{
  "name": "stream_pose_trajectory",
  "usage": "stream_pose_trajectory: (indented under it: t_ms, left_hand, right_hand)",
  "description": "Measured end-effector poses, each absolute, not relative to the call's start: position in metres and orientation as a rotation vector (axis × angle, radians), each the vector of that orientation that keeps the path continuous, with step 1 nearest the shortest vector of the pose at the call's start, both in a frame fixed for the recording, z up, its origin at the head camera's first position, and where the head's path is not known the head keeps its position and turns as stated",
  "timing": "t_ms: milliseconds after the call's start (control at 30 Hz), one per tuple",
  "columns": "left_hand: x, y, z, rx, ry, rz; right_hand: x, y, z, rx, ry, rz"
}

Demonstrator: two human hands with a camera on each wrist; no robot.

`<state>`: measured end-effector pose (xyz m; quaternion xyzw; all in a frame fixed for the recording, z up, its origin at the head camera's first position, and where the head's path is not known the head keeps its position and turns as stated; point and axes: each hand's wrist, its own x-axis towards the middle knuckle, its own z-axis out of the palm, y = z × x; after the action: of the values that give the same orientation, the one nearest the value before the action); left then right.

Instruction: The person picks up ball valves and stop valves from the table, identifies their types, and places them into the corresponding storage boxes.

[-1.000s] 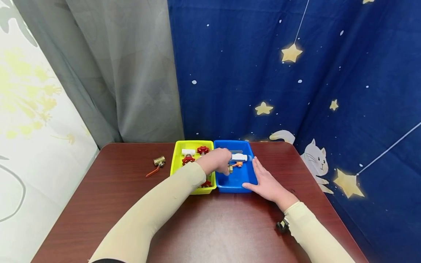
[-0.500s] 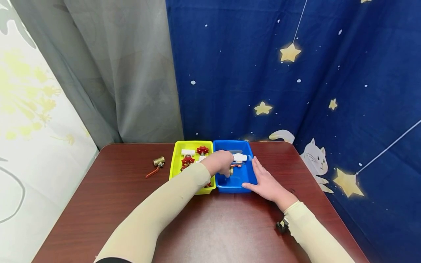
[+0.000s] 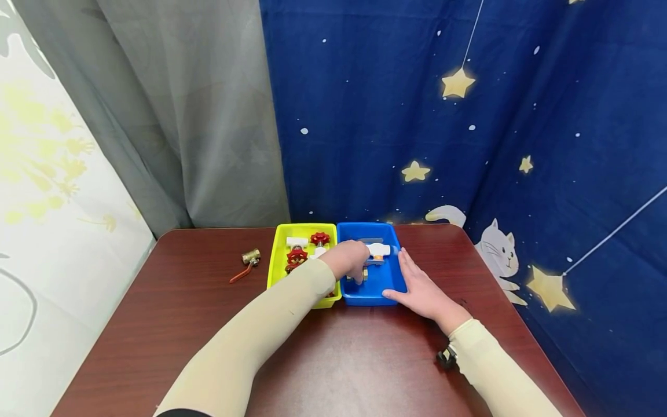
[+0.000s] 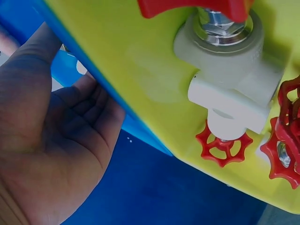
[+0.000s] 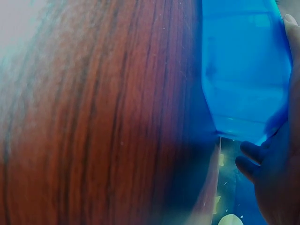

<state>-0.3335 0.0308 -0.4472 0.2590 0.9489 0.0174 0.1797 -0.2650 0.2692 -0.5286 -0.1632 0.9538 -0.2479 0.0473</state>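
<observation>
My left hand [image 3: 350, 259] reaches over the yellow tray into the blue tray [image 3: 376, 292]. Its fingers grip a brass valve [image 3: 365, 274], with just the hexagonal end showing past the fingertips; the palm hides the rest. Beside it in the blue tray lie a white valve [image 3: 379, 249] and some flat lever handles, partly covered by the hand. Along the blue tray's right wall my right hand [image 3: 423, 292] rests with straight fingers, its thumb toward the near rim. The right wrist view shows those fingers [image 5: 253, 159] against the tray's outer side.
Left of the blue tray, touching it, stands a yellow tray [image 3: 274, 263] holding several valves with red handwheels [image 4: 224, 149] and white bodies. A brass ball valve [image 3: 251, 257] with an orange lever lies on the brown table [image 3: 198, 301]. Curtains hang behind the table.
Inside the blue tray, the left hand has shifted slightly and turned the brass valve, whose hexagonal end sits a little nearer and further left. A grey lever shows more plainly. The right hand stays put.
</observation>
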Motion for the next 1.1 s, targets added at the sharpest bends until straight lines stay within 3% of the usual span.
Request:
stream_pose_trajectory:
  t_ms: [733,1100]
  left_hand:
    - [-0.329,0.044,-0.434,0.523,2.589,-0.056]
    - [-0.334,0.044,-0.443,0.554,2.574,-0.045]
  right_hand:
    - [-0.265,0.27,-0.531,-0.49,2.911,-0.765]
    - [-0.268,0.27,-0.533,-0.481,2.907,-0.773]
